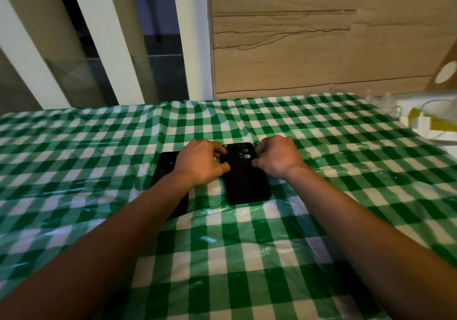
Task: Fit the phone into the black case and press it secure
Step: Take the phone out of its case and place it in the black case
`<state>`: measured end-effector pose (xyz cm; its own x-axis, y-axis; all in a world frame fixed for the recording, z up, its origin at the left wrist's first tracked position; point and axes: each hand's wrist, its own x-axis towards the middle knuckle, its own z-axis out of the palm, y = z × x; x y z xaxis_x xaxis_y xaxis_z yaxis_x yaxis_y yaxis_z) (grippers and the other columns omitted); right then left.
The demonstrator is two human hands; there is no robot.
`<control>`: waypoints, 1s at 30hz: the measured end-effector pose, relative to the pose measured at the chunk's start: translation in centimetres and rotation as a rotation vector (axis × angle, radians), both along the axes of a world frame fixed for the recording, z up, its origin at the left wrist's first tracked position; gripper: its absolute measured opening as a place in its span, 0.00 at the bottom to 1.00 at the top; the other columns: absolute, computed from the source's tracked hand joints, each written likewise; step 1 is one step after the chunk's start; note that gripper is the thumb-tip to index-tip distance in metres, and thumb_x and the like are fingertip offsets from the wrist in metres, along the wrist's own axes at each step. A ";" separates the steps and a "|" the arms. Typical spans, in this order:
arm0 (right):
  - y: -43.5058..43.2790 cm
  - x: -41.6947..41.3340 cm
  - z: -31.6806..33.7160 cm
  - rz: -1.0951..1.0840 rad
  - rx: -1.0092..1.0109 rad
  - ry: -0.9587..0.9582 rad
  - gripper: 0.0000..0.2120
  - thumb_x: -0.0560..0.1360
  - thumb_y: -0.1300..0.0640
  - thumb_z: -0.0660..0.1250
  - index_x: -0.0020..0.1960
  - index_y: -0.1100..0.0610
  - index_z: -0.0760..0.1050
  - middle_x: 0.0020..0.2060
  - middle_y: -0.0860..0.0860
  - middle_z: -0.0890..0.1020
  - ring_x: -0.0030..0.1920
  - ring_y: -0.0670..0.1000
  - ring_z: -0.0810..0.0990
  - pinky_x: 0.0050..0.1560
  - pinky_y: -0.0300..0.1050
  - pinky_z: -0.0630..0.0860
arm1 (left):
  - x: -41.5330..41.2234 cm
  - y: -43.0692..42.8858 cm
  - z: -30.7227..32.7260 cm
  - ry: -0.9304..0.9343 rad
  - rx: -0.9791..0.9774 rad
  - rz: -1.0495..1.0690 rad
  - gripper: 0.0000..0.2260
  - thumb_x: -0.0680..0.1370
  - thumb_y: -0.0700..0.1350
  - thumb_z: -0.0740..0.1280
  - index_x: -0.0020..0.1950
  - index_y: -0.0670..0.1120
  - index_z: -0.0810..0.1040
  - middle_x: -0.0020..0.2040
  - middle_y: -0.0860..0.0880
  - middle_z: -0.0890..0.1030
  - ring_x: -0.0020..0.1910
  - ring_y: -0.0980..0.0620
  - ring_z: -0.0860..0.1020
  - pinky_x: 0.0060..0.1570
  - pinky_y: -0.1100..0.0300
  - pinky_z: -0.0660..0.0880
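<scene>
A black phone in its black case (pixel 247 178) lies back-up on the green checked tablecloth (pixel 222 258), with the camera lenses showing near its far end. My left hand (pixel 201 162) grips the far left corner, thumb and fingers on the edge. My right hand (pixel 277 156) pinches the far right edge beside the lenses. A second flat black item (pixel 165 166) lies to the left, mostly hidden under my left forearm; I cannot tell if it is a phone or a case.
A wooden panel wall (pixel 321 47) rises behind the table. At the far right sit a white box (pixel 420 122) with a yellow-green patch and a white cable. White window bars (pixel 103 47) stand at the back left.
</scene>
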<state>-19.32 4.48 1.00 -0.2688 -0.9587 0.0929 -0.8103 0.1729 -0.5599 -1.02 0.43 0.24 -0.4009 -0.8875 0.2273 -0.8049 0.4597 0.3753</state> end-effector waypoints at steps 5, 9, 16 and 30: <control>0.1 0.3 -0.1 -0.005 -0.020 0.002 0.12 0.65 0.56 0.77 0.47 0.55 0.82 0.44 0.55 0.84 0.45 0.55 0.82 0.45 0.43 0.77 | 0.2 0.0 -0.1 -0.018 -0.019 -0.005 0.18 0.71 0.56 0.72 0.59 0.51 0.82 0.56 0.50 0.85 0.56 0.48 0.80 0.53 0.54 0.77; -0.1 0.5 0.2 0.001 -0.049 0.015 0.14 0.65 0.52 0.77 0.49 0.54 0.81 0.37 0.52 0.79 0.45 0.54 0.81 0.43 0.39 0.72 | 1.1 -0.1 0.1 0.023 -0.026 0.010 0.17 0.72 0.56 0.70 0.59 0.52 0.82 0.55 0.49 0.85 0.55 0.50 0.81 0.52 0.54 0.77; -0.9 3.2 0.5 0.069 -0.091 0.005 0.09 0.67 0.53 0.74 0.47 0.53 0.82 0.43 0.55 0.85 0.47 0.55 0.82 0.45 0.37 0.72 | 3.9 -0.1 0.2 -0.038 -0.027 0.101 0.22 0.71 0.55 0.71 0.62 0.49 0.79 0.61 0.42 0.80 0.58 0.43 0.77 0.56 0.48 0.76; -2.4 10.4 0.5 0.264 -0.143 0.010 0.04 0.68 0.56 0.72 0.42 0.51 0.80 0.41 0.55 0.85 0.44 0.55 0.82 0.46 0.43 0.78 | 7.7 0.6 0.2 -0.228 0.075 0.280 0.35 0.64 0.68 0.68 0.66 0.52 0.74 0.63 0.41 0.74 0.63 0.39 0.71 0.56 0.46 0.75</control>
<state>-8.94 2.10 1.49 -0.0106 -0.9723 0.2335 -0.8225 -0.1243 -0.5550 6.66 1.01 0.48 -0.1728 -0.9809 0.0898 -0.9625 0.1875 0.1960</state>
